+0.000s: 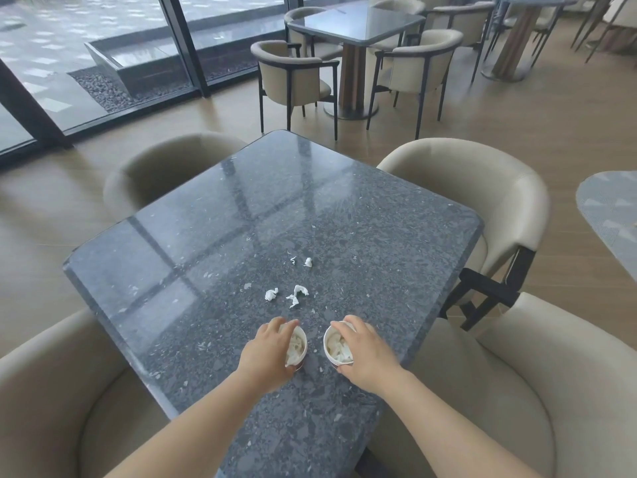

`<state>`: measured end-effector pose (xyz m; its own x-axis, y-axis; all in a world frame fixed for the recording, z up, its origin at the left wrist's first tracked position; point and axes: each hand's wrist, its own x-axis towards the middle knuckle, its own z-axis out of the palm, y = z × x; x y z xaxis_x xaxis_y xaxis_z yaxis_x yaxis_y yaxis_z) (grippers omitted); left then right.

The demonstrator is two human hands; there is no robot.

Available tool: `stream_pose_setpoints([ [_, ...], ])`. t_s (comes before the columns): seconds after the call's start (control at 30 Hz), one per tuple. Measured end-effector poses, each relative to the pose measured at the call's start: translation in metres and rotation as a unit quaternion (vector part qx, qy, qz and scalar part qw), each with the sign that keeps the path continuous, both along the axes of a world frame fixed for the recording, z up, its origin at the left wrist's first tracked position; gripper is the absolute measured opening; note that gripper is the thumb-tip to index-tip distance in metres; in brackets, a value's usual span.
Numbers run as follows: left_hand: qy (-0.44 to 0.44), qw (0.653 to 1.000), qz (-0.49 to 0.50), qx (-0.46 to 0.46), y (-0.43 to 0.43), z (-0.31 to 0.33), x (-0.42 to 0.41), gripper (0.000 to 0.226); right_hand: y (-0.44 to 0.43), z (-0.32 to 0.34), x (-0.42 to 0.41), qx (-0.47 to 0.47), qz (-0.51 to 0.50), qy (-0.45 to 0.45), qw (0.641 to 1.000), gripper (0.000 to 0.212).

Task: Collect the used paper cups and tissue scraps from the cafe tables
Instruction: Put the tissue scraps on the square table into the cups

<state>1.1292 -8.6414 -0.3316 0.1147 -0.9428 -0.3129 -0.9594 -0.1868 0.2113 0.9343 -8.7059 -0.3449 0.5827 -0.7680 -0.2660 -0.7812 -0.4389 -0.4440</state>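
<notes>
Two white paper cups stand side by side on the dark speckled table [213, 243], each stuffed with crumpled tissue. My left hand [267, 353] grips the left cup [298, 345] from its left side, fingers curled over the rim. My right hand [363, 355] grips the right cup [336, 346] from its right side in the same way. Several small white tissue scraps lie on the table just beyond the cups: one ball [271, 294], a twisted piece [297, 294], and two smaller bits [307, 262] farther off.
Beige tub chairs surround the table: one at far left [165, 167], one at right [482, 188], two near me [62, 408]. Another table with chairs [358, 25] stands behind. Glass walls run along the left. A pale round table edge [606, 215] shows at far right.
</notes>
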Motion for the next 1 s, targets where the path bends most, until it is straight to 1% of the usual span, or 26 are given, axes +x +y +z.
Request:
stream_pose_setpoints([
  [0.27,0.0,1.0,0.013,0.008,0.005,0.001,-0.002,0.082,0.003,0.0,0.0,0.021,-0.017,-0.028,0.999,0.079],
  [0.4,-0.01,0.999,0.031,0.003,0.012,0.0,0.003,0.082,0.001,0.002,0.005,-0.011,-0.021,-0.04,0.999,0.078],
  [0.47,-0.012,0.998,0.054,-0.003,0.017,-0.001,0.007,0.082,0.002,0.002,0.011,-0.016,-0.012,-0.042,0.999,0.077],
  [0.57,-0.006,0.996,0.088,-0.009,0.023,-0.003,0.012,0.083,0.006,-0.002,0.023,0.002,0.006,-0.038,0.999,0.077],
  [0.7,0.01,0.995,0.092,-0.023,0.031,-0.003,0.019,0.085,0.006,-0.004,0.035,0.018,0.024,-0.035,0.999,0.079],
  [0.8,0.041,0.992,0.116,-0.042,0.031,-0.002,0.025,0.076,0.0,0.0,0.045,0.025,0.018,-0.058,0.998,0.082],
  [0.9,0.07,0.986,0.139,-0.065,0.025,0.001,0.032,0.061,-0.009,0.007,0.055,0.001,0.016,-0.085,0.996,0.069],
  [1.0,0.085,0.981,0.154,-0.078,0.016,0.005,0.044,0.056,-0.02,0.012,0.062,-0.018,0.015,-0.1,0.995,0.06],
])
